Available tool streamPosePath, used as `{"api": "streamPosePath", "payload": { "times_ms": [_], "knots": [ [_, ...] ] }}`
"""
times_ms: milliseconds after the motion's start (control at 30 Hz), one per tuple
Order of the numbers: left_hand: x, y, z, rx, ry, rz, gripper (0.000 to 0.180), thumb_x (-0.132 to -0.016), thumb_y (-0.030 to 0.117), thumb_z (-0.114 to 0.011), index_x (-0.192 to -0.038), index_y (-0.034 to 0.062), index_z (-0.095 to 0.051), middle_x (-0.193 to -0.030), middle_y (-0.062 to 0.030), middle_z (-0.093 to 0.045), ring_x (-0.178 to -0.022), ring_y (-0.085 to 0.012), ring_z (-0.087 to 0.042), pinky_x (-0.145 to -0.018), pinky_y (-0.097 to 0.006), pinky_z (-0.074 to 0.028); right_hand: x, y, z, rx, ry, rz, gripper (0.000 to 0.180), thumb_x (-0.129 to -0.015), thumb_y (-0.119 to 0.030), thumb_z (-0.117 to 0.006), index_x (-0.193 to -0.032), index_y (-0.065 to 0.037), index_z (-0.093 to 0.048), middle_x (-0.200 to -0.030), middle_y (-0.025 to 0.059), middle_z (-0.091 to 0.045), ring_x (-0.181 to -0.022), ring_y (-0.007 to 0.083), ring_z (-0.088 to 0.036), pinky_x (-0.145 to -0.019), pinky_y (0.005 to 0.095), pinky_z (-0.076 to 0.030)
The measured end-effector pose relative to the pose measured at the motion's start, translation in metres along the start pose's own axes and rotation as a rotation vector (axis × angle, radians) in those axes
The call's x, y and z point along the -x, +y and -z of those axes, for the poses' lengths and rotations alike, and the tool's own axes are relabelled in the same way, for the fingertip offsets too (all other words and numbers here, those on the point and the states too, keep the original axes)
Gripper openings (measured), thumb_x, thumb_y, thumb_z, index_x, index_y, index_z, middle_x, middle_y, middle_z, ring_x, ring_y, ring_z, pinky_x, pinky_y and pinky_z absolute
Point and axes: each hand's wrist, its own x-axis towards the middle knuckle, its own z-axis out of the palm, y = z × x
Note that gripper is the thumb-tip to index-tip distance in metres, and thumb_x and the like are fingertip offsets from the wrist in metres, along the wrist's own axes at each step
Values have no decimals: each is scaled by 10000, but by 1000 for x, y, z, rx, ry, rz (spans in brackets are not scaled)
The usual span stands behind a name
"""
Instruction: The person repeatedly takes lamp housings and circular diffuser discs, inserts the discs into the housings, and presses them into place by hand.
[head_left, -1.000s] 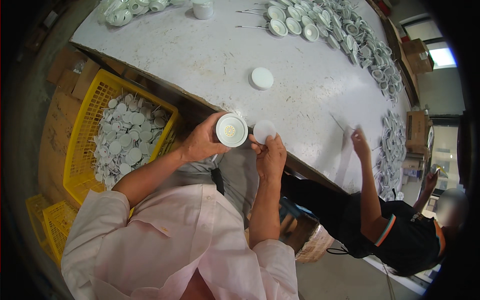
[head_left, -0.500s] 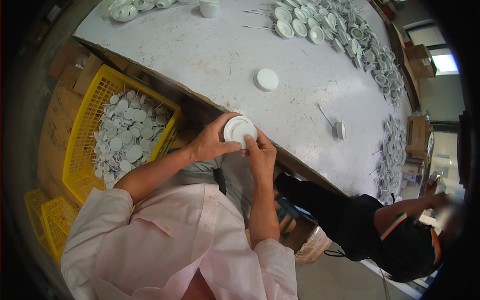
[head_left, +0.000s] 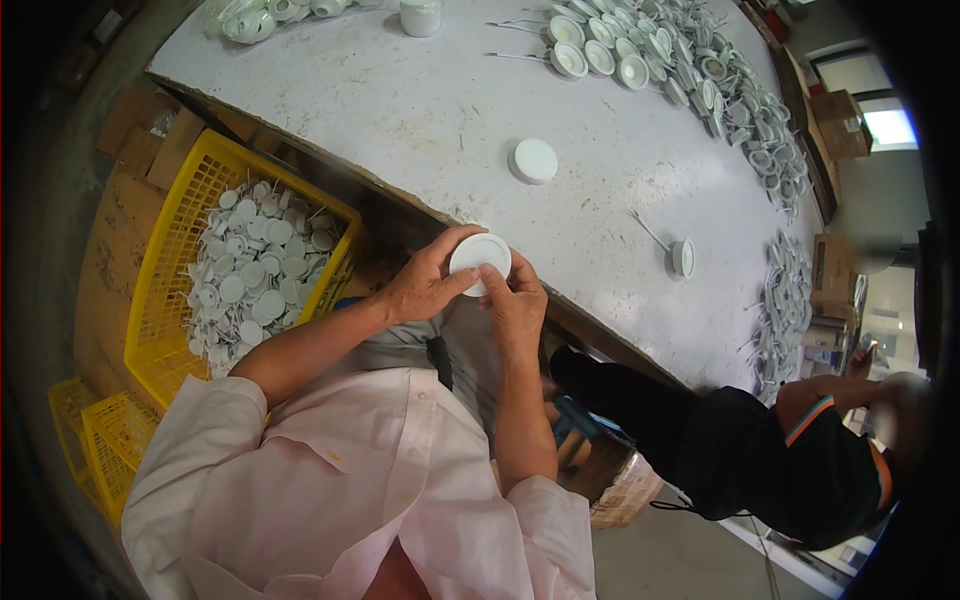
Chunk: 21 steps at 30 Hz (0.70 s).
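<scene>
Just off the near edge of the white table, both hands grip a round white lamp housing (head_left: 480, 258) with a raised rim and a smooth flat face turned up. My left hand (head_left: 428, 272) wraps its left side, thumb at the lower edge. From the right, my right hand (head_left: 517, 300) holds it with the thumb pressed on the face near the rim; the fingers beneath are hidden. Farther in on the table lies a round white cap (head_left: 535, 161). To the right, a small white lamp ring (head_left: 682, 259) stands on its edge with a wire sticking out.
A yellow basket (head_left: 160, 300) full of white discs with wires stands left. Many white lamp rings (head_left: 632, 71) pile along the table's far right side, with another heap (head_left: 785, 310) nearer. A person in black (head_left: 760, 460) works at the right. Cardboard boxes (head_left: 625, 490) sit below the table.
The disc sat off-centre in the rim of the lamp housing; now the face looks flat and even. My right thumb has shifted slightly up and left. The person at right has moved a little.
</scene>
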Motion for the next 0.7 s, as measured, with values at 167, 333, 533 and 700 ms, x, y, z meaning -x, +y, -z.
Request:
{"api": "streamPosePath", "payload": {
  "times_ms": [167,333,533,700],
  "knots": [
    [0,-2,-2,-47,21,-1,459,-905,137,-541,-1316,13,-380,-1167,-153,-550,-1098,-206,-536,-921,-333,-448,-2,5,-1,-55,37,-5,268,-812,-136,-722,-1009,-3,-599,-783,17,-613,-590,47,-522,-493,183,-437],
    [-2,-3,-5,-82,30,3,441,-903,128,-527,-1306,14,-386,-1157,-157,-556,-1077,-216,-547,-911,-334,-448,-3,11,1,-68,68,-12,221,-812,-132,-724,-944,-17,-589,-727,-3,-591,-571,37,-509,-481,183,-426],
    [-4,-10,-3,20,89,42,439,-859,57,-545,-1278,7,-426,-1149,-121,-554,-1058,-167,-527,-907,-314,-442,-5,1,2,-9,67,-40,261,-817,-108,-709,-1024,3,-596,-699,-27,-558,-585,30,-497,-506,173,-409],
    [23,-34,61,262,435,93,520,-784,50,-651,-1258,7,-439,-1103,-109,-555,-1005,-182,-559,-855,-317,-498,-27,-31,64,314,500,321,389,-800,-73,-699,-1161,-1,-575,-985,68,-571,-798,118,-526,-682,245,-453]
  ]
}}
